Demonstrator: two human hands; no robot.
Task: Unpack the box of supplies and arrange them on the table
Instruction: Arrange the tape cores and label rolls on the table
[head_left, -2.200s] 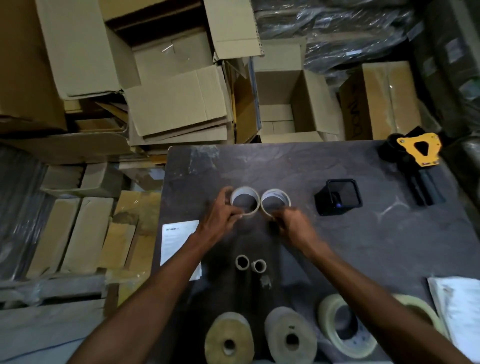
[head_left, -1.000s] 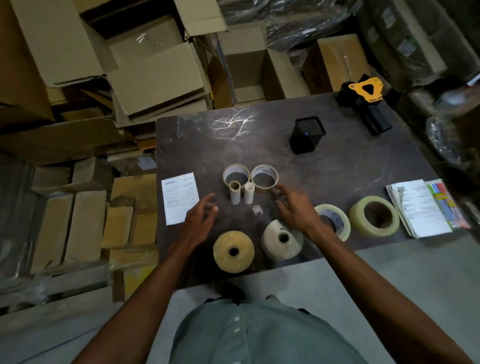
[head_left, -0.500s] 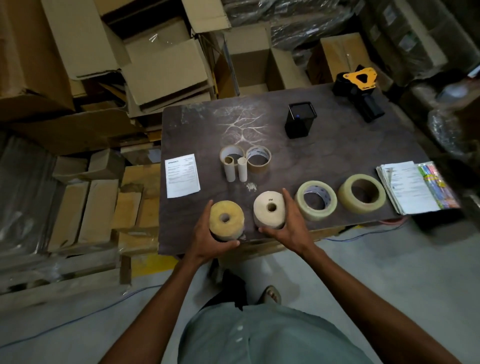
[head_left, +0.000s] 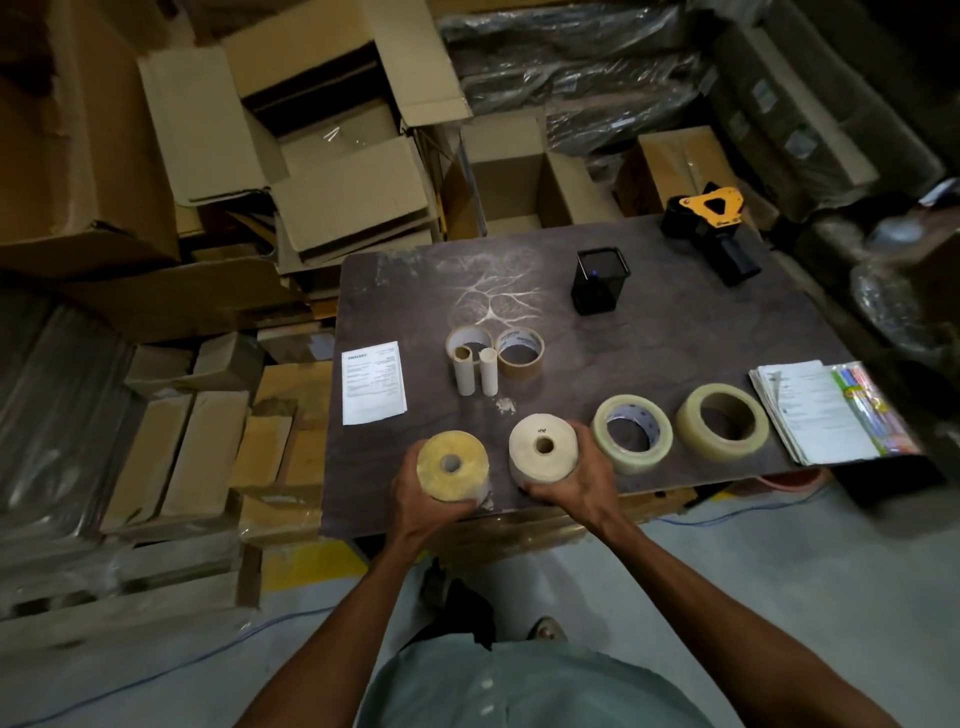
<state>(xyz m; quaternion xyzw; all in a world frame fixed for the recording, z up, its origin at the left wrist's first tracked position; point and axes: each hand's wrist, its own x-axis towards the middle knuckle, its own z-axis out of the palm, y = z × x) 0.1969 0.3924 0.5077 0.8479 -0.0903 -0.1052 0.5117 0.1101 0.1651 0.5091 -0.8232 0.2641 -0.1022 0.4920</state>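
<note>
Hands (head_left: 415, 499) still around rolls (head_left: 453, 465)

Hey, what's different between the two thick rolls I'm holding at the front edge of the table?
The yellow roll in the left hand has a mottled, deeper-coloured face; the cream roll in the right hand is pale and smooth. The yellow roll sits nearer the table's front edge, the cream roll slightly farther in. Both are thick, small-cored, and lie flat.
</note>
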